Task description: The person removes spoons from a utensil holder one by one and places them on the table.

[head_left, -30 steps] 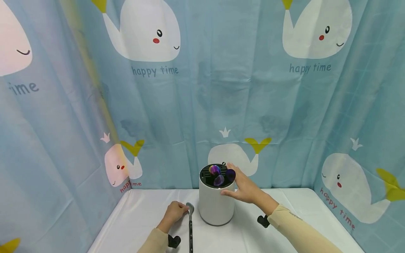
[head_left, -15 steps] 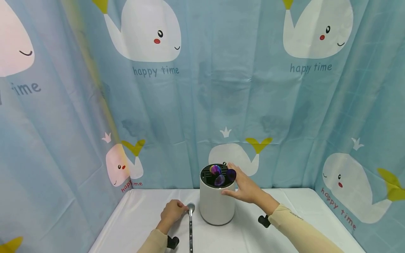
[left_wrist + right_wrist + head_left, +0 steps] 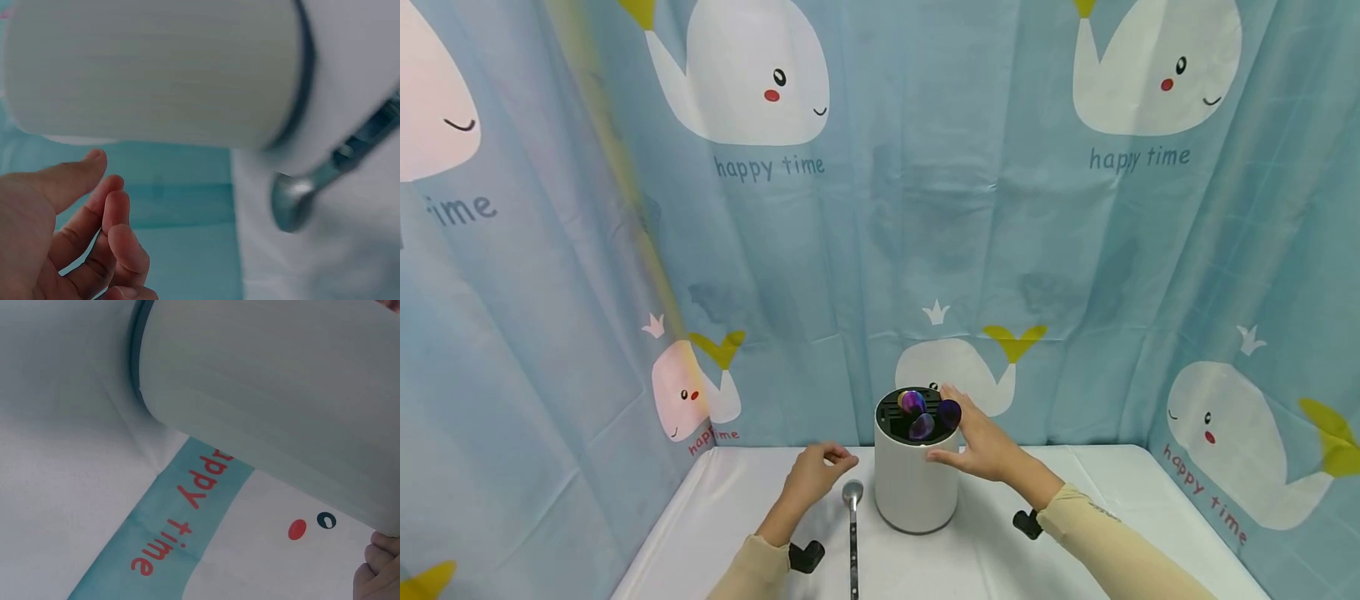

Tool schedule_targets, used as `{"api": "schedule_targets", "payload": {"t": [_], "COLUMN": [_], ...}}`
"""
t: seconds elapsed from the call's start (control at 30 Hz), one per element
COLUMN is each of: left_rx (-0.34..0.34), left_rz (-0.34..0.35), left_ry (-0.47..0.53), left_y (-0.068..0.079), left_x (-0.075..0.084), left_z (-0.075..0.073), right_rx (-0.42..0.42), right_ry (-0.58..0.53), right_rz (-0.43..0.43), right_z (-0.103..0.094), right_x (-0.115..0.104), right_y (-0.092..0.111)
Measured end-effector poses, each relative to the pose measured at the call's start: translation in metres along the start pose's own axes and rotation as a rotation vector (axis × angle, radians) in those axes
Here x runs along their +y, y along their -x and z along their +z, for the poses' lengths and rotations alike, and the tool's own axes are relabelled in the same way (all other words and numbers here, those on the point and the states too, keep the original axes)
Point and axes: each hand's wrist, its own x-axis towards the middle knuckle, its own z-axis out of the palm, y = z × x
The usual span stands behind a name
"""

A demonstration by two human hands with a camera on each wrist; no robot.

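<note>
Plainly, a white cylindrical holder (image 3: 917, 492) stands upright between the 2 hands, smooth-sided, with a thin dark band around its base. Its black slotted top (image 3: 891, 425) carries 3 glossy rounded pieces (image 3: 913, 402), all purplish, 1 of them shading into gold. The right hand (image 3: 988, 446) has hold of the holder near its top, spread wide, thumb across the near side and fingers reaching around the far side. The left hand (image 3: 811, 477) is loosely bent, thumb close to the fingertips, with nothing in its grasp. On the near side of those fingertips, apart from them, a spoon (image 3: 853, 542) lies on the white tabletop (image 3: 700, 533), its shiny bowl pointing away from the person, its dark handle dotted with light spots.

Compared with 0.5 seconds ago, the left hand has come away from the spoon's bowl and sits farther forward. The spoon remains in much the same place, and the right hand keeps its position against the holder.
</note>
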Motion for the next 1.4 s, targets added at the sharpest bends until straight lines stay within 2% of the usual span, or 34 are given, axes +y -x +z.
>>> {"api": "schedule_targets", "payload": {"t": [0.17,0.27,0.5,0.73,0.9,1.23,1.4], "left_rx": [0.030,0.041,0.026,-0.019,-0.033,-0.007,-0.018], "left_rz": [0.059,0.072,0.139,0.294,0.371,0.368,0.371], "left_ry": [0.055,0.082,0.153,0.179,0.177,0.127,0.113], "left_y": [-0.003,-0.005,-0.007,-0.007,-0.010,-0.014,-0.016], "left_x": [0.018,0.030,0.057,0.079,0.087,0.094,0.096], "left_z": [-0.008,-0.012,-0.016,-0.009,0.002,0.010,0.012], "right_rx": [-0.001,-0.005,-0.008,-0.019,-0.012,-0.029,-0.033], "right_ry": [0.001,0.001,0.003,0.003,0.006,-0.007,-0.009], "right_rz": [-0.002,-0.001,-0.004,-0.001,-0.019,-0.033,-0.031], "right_z": [-0.001,-0.001,-0.002,-0.002,-0.003,-0.003,-0.004], "right_x": [-0.001,-0.001,-0.002,-0.003,-0.002,0.002,0.001], "right_y": [0.000,0.000,0.000,0.001,0.001,0.000,0.000]}}
